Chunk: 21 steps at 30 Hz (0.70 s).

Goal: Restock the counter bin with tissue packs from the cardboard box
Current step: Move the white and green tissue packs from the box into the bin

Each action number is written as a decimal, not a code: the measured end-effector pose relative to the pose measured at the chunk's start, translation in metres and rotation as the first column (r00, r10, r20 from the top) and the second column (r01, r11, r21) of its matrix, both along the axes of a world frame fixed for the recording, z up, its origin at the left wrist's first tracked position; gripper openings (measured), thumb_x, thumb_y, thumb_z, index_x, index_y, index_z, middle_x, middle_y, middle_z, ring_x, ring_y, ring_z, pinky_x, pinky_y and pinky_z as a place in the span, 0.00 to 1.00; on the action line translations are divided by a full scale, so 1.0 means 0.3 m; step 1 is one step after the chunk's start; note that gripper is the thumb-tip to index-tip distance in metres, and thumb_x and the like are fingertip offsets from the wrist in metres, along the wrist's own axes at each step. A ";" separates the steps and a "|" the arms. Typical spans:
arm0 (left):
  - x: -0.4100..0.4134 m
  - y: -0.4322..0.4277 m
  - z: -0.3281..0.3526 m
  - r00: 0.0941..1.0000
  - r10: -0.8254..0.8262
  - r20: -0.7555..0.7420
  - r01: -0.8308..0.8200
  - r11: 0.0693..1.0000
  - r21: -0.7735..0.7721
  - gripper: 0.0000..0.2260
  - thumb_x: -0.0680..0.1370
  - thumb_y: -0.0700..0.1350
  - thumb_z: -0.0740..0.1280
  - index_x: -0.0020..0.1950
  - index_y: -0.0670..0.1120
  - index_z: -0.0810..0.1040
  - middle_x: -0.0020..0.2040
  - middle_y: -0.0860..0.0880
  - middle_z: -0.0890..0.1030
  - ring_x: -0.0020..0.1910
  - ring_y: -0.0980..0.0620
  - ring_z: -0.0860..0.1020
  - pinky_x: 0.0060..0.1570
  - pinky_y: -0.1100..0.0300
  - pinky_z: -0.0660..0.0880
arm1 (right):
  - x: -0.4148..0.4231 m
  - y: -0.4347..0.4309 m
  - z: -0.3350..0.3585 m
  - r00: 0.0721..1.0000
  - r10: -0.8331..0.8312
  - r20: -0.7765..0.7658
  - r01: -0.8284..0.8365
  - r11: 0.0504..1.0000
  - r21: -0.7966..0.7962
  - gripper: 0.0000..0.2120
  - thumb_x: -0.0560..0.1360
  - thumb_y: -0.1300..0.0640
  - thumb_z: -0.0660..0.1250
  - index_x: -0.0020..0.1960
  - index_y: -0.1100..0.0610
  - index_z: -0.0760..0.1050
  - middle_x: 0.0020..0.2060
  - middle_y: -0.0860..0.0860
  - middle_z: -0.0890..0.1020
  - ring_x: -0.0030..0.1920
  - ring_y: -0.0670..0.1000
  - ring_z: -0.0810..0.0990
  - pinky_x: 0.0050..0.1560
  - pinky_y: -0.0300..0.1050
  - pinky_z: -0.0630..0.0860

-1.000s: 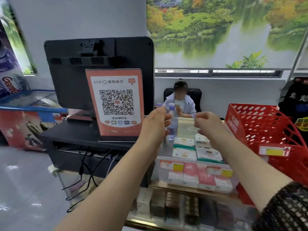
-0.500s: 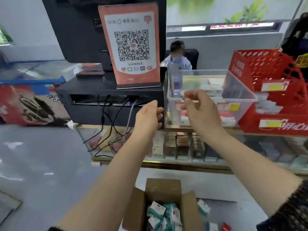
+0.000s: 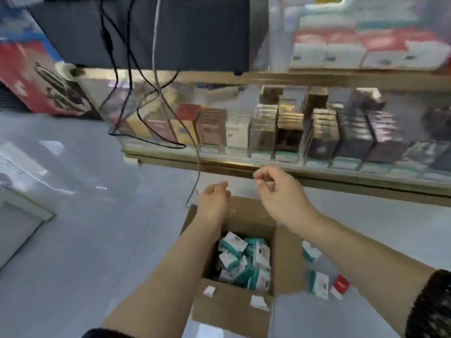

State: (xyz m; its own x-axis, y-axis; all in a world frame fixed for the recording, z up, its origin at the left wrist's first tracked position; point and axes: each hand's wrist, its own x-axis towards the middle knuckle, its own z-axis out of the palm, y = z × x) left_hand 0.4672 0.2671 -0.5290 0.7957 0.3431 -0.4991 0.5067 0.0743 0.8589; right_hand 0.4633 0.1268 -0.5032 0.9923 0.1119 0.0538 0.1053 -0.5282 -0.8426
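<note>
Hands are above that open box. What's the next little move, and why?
Probably lower the left hand and right hand into the cardboard box to grasp tissue packs: both hands hold nothing, and the packs lie loose below them.

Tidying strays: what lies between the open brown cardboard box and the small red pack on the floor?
One white-and-teal tissue pack, on the grey floor between cardboard box and red pack, in the head view.

Two bare forearms (image 3: 170,272) stretch forward and down, side by side. The left hand (image 3: 214,200) hangs limp, fingers loosely curled and empty. The right hand (image 3: 280,191), slightly higher, likewise holds nothing.
</note>
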 end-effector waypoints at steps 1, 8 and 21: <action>-0.002 -0.003 -0.082 1.000 -0.005 -0.015 0.005 1.000 0.011 0.14 0.81 0.48 0.58 0.61 0.45 0.77 0.52 0.46 0.80 0.51 0.47 0.78 0.45 0.55 0.74 | 0.004 0.001 -0.080 1.000 0.002 -0.020 -0.002 1.000 -0.013 0.06 0.78 0.54 0.60 0.48 0.43 0.70 0.42 0.42 0.78 0.45 0.45 0.78 0.41 0.40 0.73; 0.022 -0.047 -0.651 0.973 -0.138 -0.184 0.163 0.978 0.129 0.16 0.81 0.48 0.58 0.62 0.40 0.76 0.41 0.48 0.79 0.37 0.50 0.75 0.39 0.58 0.73 | 0.034 0.018 -0.606 0.988 -0.084 -0.133 0.075 0.995 -0.071 0.06 0.78 0.54 0.59 0.49 0.43 0.70 0.44 0.42 0.77 0.42 0.46 0.80 0.45 0.44 0.76; 0.113 -0.226 -1.379 0.828 -0.386 -0.407 0.494 0.846 0.203 0.17 0.81 0.44 0.59 0.64 0.34 0.73 0.62 0.36 0.76 0.63 0.38 0.74 0.61 0.52 0.72 | 0.132 -0.064 -1.130 0.943 -0.140 -0.303 0.118 0.989 -0.089 0.08 0.78 0.59 0.58 0.53 0.52 0.73 0.42 0.47 0.77 0.48 0.53 0.80 0.49 0.56 0.78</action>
